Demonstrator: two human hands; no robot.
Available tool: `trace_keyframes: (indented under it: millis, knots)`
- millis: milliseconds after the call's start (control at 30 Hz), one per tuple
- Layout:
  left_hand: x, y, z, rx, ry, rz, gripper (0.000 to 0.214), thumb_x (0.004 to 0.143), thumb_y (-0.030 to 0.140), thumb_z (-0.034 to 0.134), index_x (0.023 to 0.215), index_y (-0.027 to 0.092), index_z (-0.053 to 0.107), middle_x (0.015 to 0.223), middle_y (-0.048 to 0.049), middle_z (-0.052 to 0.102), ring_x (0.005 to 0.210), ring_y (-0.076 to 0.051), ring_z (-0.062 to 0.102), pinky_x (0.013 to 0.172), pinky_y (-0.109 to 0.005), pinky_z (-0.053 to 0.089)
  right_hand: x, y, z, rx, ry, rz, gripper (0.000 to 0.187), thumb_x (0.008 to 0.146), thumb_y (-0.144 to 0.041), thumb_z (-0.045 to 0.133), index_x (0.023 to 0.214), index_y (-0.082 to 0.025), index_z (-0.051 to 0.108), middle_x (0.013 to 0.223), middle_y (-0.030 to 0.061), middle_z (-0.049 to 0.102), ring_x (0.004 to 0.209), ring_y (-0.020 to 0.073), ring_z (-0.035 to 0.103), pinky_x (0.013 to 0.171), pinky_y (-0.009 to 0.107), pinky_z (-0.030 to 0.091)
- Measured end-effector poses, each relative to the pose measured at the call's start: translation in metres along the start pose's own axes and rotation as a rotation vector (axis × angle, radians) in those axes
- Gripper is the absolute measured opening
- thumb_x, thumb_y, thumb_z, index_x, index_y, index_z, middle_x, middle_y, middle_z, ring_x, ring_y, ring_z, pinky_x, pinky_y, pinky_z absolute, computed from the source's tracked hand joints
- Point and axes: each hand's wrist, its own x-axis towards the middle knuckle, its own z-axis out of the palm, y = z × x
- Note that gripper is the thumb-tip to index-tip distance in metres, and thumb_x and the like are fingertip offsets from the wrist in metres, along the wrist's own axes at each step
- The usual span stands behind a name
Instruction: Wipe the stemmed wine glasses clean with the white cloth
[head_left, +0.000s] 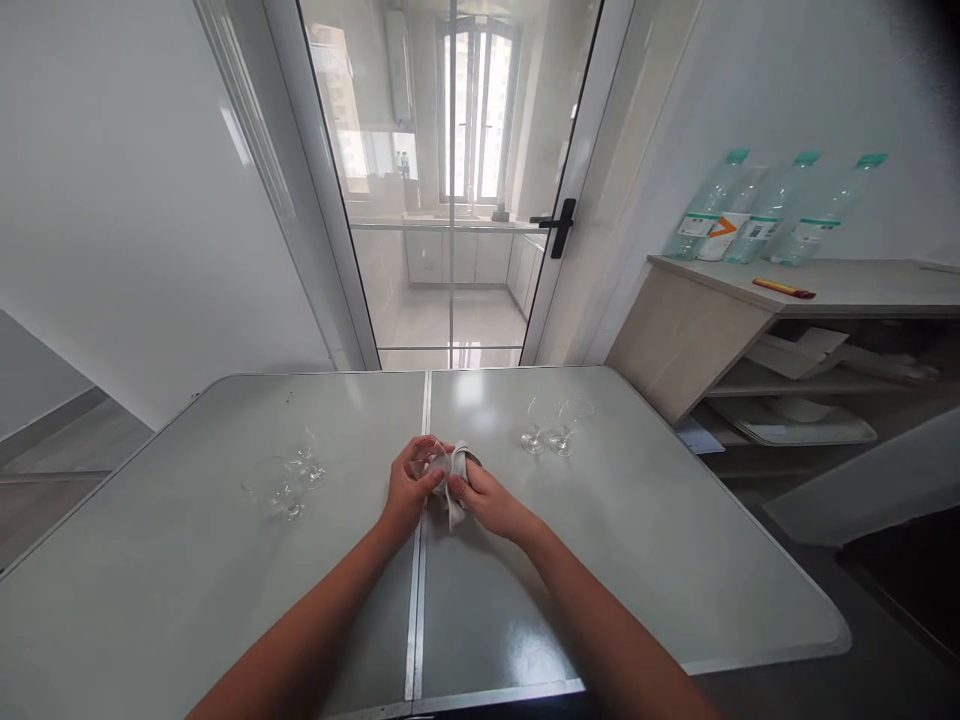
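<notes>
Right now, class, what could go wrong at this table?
The clear glass could slip from the left hand, as the right hand holds a cloth against it. The two stemmed glasses beyond the right hand might tip if brushed. The transparent glassware at left, faint against the table, might get bumped.

Glasses [561,443] obstruct both sides, leaving near-right table [675,560] passable.

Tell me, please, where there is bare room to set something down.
The table is bare between the right forearm, the standing glasses and its right edge, and between the left forearm, the clustered glasses and its left edge. The middle is crowded: left hand on a glass, right hand on a cloth.
</notes>
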Motion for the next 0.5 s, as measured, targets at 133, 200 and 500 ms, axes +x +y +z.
trace_keyframes:
  millis: [133,200,500]
  knots:
    - [-0.002,-0.002,-0.002,-0.085,0.011,-0.002,0.06,0.064,0.055,0.084,0.107,0.02,0.062,0.099,-0.011,0.073,0.093,-0.027,0.067,0.081,-0.037,0.051,0.002,0.008,-0.001,-0.182,-0.047,0.042,0.028,0.091,-0.043,0.061,0.08,-0.018,0.059,0.076,-0.0016,0.055,0.07,0.0141,0.049,0.066,0.026,0.041]
    - [-0.001,-0.003,-0.004,-0.097,0.041,-0.006,0.062,0.063,0.058,0.083,0.107,0.02,0.062,0.1,-0.0102,0.072,0.093,-0.027,0.067,0.08,-0.035,0.05,0.002,0.009,-0.001,-0.228,-0.032,0.048,0.033,0.089,-0.042,0.061,0.068,-0.018,0.054,0.065,-0.0042,0.045,0.062,0.0119,0.041,0.06,0.025,0.036]
    - [0.01,-0.008,-0.012,-0.164,0.2,-0.028,0.04,0.078,0.051,0.074,0.105,0.023,0.065,0.111,-0.0064,0.069,0.091,-0.02,0.065,0.076,-0.03,0.051,-0.004,-0.008,-0.009,-0.28,0.405,-0.255,0.022,0.067,-0.012,0.057,0.087,-0.022,0.057,0.111,0.0059,0.056,0.095,0.0194,0.056,0.085,0.032,0.046]
